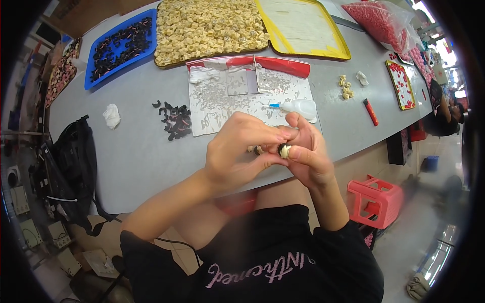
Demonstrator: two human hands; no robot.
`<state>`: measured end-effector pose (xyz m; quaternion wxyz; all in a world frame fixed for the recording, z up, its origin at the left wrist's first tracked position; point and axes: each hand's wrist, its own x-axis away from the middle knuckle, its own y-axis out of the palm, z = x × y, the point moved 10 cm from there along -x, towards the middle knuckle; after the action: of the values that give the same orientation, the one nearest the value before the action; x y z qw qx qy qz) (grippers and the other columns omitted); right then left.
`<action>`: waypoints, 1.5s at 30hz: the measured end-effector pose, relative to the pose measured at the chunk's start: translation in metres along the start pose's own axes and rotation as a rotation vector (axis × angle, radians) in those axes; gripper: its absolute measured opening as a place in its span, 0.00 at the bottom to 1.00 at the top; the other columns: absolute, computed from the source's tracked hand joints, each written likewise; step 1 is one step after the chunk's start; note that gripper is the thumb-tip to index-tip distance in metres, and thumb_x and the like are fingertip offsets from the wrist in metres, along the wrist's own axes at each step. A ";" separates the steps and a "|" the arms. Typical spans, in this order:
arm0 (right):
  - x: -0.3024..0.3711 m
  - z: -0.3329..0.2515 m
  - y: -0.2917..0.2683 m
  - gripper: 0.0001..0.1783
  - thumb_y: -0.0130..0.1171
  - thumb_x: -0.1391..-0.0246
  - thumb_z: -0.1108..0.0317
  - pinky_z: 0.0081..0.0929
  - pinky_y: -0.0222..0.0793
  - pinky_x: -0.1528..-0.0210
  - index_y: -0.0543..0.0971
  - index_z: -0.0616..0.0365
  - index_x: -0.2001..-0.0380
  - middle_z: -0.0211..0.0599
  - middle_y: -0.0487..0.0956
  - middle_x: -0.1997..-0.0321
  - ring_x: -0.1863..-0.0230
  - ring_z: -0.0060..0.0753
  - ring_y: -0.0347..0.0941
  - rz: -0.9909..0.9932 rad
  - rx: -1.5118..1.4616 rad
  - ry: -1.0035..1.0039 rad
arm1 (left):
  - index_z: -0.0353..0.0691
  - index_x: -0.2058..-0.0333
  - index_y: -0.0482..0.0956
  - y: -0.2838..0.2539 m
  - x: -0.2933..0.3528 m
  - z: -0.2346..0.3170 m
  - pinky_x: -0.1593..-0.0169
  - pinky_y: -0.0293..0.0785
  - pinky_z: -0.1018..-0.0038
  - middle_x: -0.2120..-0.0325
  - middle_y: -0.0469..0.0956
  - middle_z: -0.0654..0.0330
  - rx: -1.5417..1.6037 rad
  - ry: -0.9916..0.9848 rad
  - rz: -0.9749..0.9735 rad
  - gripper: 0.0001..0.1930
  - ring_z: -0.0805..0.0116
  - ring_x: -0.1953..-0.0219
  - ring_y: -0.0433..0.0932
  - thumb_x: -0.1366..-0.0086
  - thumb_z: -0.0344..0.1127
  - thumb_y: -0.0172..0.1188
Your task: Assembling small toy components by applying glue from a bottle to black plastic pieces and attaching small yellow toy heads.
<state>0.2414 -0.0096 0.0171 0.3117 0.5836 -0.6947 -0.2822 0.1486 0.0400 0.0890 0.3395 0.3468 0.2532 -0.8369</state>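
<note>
Just past the table's near edge, both my hands meet around a small cream-coloured piece with a black part on it (285, 150). My right hand (314, 154) grips it between thumb and fingers. My left hand (235, 149) is closed, its fingertips and thumb pressed up to the same piece. A second small cream-and-black piece (258, 150) shows beneath my left fingers; what supports it is hidden. Beyond my hands, a white squeeze bottle with a blue tip (299, 107) lies on a smudged white sheet (202, 123). Left of the sheet is a loose pile of black curved pieces (177, 121).
A blue tray (90, 83) of black pieces, a tray of cream pieces (212, 28) and a yellow-edged tray (308, 30) line the far side. Cream pieces (345, 87) and a red tube (371, 112) lie right. A black bag (73, 166) hangs left; a pink stool (375, 202) stands right.
</note>
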 end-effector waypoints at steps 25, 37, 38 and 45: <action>0.026 0.006 0.009 0.31 0.61 0.65 0.91 0.30 0.63 0.55 0.57 0.51 0.64 0.39 0.74 0.70 0.57 0.36 0.69 -0.151 0.001 0.140 | 0.41 0.71 0.75 0.026 0.006 0.011 0.70 0.69 0.77 0.74 0.77 0.66 0.144 -0.087 -0.143 0.17 0.67 0.72 0.72 0.62 0.22 0.68; 0.025 0.010 0.009 0.23 0.58 0.57 0.87 0.30 0.60 0.47 0.67 0.60 0.56 0.40 0.71 0.55 0.52 0.30 0.66 -0.154 0.077 0.170 | 0.45 0.69 0.76 0.021 0.010 0.004 0.67 0.68 0.75 0.70 0.78 0.69 0.116 -0.094 -0.082 0.18 0.67 0.69 0.73 0.62 0.26 0.69; 0.025 0.009 0.006 0.23 0.58 0.57 0.87 0.30 0.60 0.47 0.67 0.60 0.56 0.40 0.71 0.55 0.52 0.30 0.66 -0.156 0.077 0.170 | 0.45 0.70 0.76 0.021 0.009 0.006 0.67 0.67 0.75 0.70 0.78 0.69 0.096 -0.075 -0.070 0.18 0.67 0.68 0.73 0.62 0.26 0.69; 0.030 0.009 0.013 0.16 0.61 0.58 0.82 0.30 0.59 0.47 0.77 0.68 0.61 0.42 0.68 0.53 0.51 0.33 0.64 -0.196 0.296 0.141 | 0.46 0.69 0.76 0.021 0.013 0.011 0.69 0.65 0.75 0.68 0.77 0.69 0.106 -0.006 -0.019 0.16 0.68 0.68 0.72 0.61 0.25 0.67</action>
<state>0.2227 -0.0369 0.0243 0.2415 0.7064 -0.6447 -0.1645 0.1528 0.0145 0.0824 0.3135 0.3592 0.2109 -0.8533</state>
